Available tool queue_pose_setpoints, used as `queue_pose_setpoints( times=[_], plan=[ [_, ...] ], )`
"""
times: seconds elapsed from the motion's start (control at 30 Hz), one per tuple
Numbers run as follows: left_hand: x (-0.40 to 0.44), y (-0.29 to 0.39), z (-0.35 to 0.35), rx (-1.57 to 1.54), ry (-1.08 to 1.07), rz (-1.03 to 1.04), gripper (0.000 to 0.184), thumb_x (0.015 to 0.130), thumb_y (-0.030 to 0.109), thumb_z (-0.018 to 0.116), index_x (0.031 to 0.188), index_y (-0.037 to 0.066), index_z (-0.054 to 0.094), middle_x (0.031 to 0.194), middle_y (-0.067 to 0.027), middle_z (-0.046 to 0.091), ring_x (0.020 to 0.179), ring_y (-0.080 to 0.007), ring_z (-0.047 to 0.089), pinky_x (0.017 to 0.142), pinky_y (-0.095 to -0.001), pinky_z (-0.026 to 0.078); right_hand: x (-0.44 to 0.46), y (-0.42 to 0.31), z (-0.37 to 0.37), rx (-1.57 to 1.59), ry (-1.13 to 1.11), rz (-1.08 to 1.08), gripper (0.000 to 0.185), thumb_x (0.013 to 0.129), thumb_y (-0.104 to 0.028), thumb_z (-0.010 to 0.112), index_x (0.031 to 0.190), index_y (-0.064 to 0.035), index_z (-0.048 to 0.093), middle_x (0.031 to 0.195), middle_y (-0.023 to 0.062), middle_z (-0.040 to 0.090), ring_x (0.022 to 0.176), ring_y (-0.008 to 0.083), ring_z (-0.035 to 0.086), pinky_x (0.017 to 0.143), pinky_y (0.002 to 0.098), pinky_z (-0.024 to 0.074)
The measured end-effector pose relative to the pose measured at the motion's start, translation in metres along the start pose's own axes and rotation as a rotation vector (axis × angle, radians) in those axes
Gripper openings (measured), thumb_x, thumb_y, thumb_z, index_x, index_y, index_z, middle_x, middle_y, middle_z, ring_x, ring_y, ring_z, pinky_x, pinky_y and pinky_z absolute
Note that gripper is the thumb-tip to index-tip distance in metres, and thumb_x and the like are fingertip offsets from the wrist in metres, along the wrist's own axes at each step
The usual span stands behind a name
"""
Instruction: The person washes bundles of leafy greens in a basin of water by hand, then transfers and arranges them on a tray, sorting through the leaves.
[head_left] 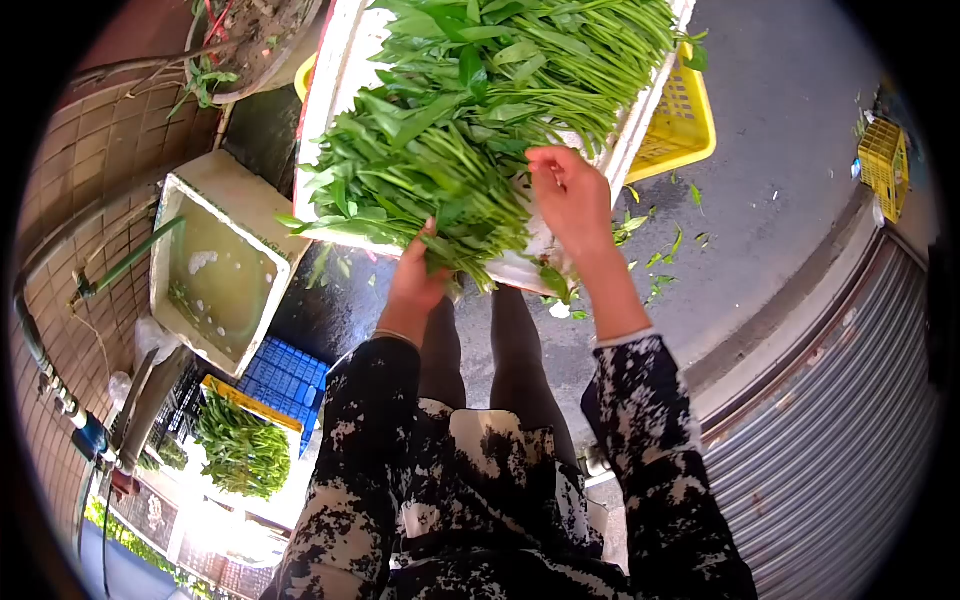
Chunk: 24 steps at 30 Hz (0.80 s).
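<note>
A large heap of water spinach [560, 70], with long green stems and pointed leaves, lies in a white foam box [345, 60]. At the box's near edge, my left hand [412, 285] is closed round the stems and leaves of a smaller bunch of water spinach [430, 185], its thumb on top. My right hand [575, 200] hovers just right of that bunch, fingers curled together in a pinch. Whether anything small sits between those fingertips is hidden.
A yellow crate [690, 120] shows under the foam box's right side. Loose leaves [660, 260] litter the ground. To the left stand a foam tub of water [225, 270], a blue crate [285, 385] and more greens [245, 445]. A corrugated shutter [820, 430] is at right.
</note>
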<state>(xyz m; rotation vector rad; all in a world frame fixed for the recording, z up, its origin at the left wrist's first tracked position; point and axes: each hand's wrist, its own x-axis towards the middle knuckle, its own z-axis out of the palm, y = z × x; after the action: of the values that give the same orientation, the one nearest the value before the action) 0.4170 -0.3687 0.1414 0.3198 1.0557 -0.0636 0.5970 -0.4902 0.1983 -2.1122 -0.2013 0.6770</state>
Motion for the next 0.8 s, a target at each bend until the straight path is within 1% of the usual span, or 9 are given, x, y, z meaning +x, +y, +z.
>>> queue_pose_setpoints(
  times=[0.13, 0.23, 0.3, 0.37, 0.5, 0.57, 0.63, 0.77, 0.8],
  plan=[
    [0.007, -0.007, -0.020, -0.091, -0.074, 0.018, 0.037, 0.083, 0.030, 0.054, 0.116, 0.014, 0.051, 0.113, -0.0044, 0.056, 0.100, -0.0220, 0.054, 0.078, -0.0359, 0.046, 0.015, -0.003, 0.017, -0.242, -0.391, 0.150, 0.036, 0.073, -0.030, 0.066, 0.097, -0.0045, 0.061, 0.086, 0.0159, 0.062, 0.079, 0.0295, 0.060, 0.072, 0.0360, 0.0471],
    [0.003, -0.004, -0.013, -0.112, -0.083, 0.020, 0.038, 0.085, 0.030, 0.054, 0.116, 0.010, 0.050, 0.112, -0.0052, 0.056, 0.100, -0.0214, 0.054, 0.081, -0.0353, 0.044, 0.009, 0.008, 0.035, -0.247, -0.311, 0.045, 0.046, 0.069, -0.037, 0.069, 0.100, -0.0047, 0.060, 0.091, 0.0178, 0.060, 0.086, 0.0323, 0.058, 0.076, 0.0379, 0.0458],
    [-0.003, -0.001, -0.001, -0.123, -0.101, 0.027, 0.038, 0.087, 0.030, 0.053, 0.116, 0.007, 0.050, 0.110, -0.0058, 0.057, 0.100, -0.0207, 0.054, 0.084, -0.0348, 0.043, -0.004, 0.014, 0.043, -0.212, -0.334, 0.103, 0.044, 0.070, -0.035, 0.069, 0.100, -0.0036, 0.060, 0.093, 0.0178, 0.059, 0.085, 0.0326, 0.058, 0.075, 0.0380, 0.0460],
    [-0.004, 0.003, 0.019, 0.009, -0.030, 0.023, 0.045, 0.085, 0.034, 0.057, 0.118, 0.006, 0.047, 0.109, -0.0066, 0.057, 0.097, -0.0202, 0.056, 0.082, -0.0344, 0.044, -0.020, 0.018, 0.051, -0.174, -0.171, -0.048, 0.041, 0.072, -0.033, 0.068, 0.100, -0.0034, 0.060, 0.094, 0.0173, 0.060, 0.085, 0.0313, 0.059, 0.074, 0.0375, 0.0462],
    [0.007, 0.007, 0.019, 0.049, 0.182, -0.047, 0.056, 0.074, 0.033, 0.072, 0.116, 0.005, 0.047, 0.108, -0.0077, 0.057, 0.095, -0.0210, 0.057, 0.079, -0.0356, 0.047, -0.016, 0.038, 0.047, 0.262, -0.047, 0.217, 0.026, 0.076, -0.009, 0.063, 0.101, -0.0030, 0.061, 0.095, 0.0164, 0.060, 0.079, 0.0286, 0.059, 0.071, 0.0325, 0.0463],
    [0.006, 0.007, 0.022, 0.068, 0.176, -0.017, 0.061, 0.069, 0.034, 0.076, 0.114, 0.004, 0.046, 0.107, -0.0081, 0.058, 0.096, -0.0222, 0.057, 0.080, -0.0369, 0.046, -0.013, 0.035, 0.041, 0.222, 0.021, 0.214, 0.023, 0.077, -0.001, 0.059, 0.099, -0.0039, 0.061, 0.094, 0.0160, 0.059, 0.079, 0.0279, 0.058, 0.070, 0.0310, 0.0462],
    [0.005, 0.009, 0.020, 0.109, 0.219, -0.019, 0.065, 0.068, 0.035, 0.077, 0.115, 0.004, 0.046, 0.107, -0.0084, 0.057, 0.096, -0.0234, 0.056, 0.080, -0.0384, 0.046, -0.011, 0.023, 0.037, -0.001, 0.341, -0.195, 0.025, 0.075, 0.002, 0.056, 0.098, -0.0072, 0.062, 0.091, 0.0144, 0.059, 0.082, 0.0286, 0.056, 0.071, 0.0328, 0.0458],
    [-0.002, 0.010, 0.025, 0.150, 0.232, 0.026, 0.068, 0.066, 0.036, 0.078, 0.116, 0.004, 0.045, 0.106, -0.0092, 0.057, 0.094, -0.0238, 0.057, 0.078, -0.0401, 0.047, -0.005, 0.007, 0.035, -0.176, 0.207, -0.395, 0.033, 0.068, 0.001, 0.056, 0.098, -0.0116, 0.062, 0.086, 0.0117, 0.057, 0.084, 0.0296, 0.054, 0.073, 0.0353, 0.0446],
    [-0.003, 0.012, 0.027, 0.183, 0.312, 0.008, 0.065, 0.067, 0.033, 0.078, 0.116, 0.005, 0.045, 0.105, -0.0088, 0.057, 0.094, -0.0229, 0.057, 0.078, -0.0397, 0.047, -0.003, 0.000, 0.038, -0.190, 0.118, -0.385, 0.023, 0.071, -0.007, 0.062, 0.094, -0.0113, 0.064, 0.084, 0.0113, 0.056, 0.081, 0.0282, 0.054, 0.068, 0.0348, 0.0450]
  ],
)
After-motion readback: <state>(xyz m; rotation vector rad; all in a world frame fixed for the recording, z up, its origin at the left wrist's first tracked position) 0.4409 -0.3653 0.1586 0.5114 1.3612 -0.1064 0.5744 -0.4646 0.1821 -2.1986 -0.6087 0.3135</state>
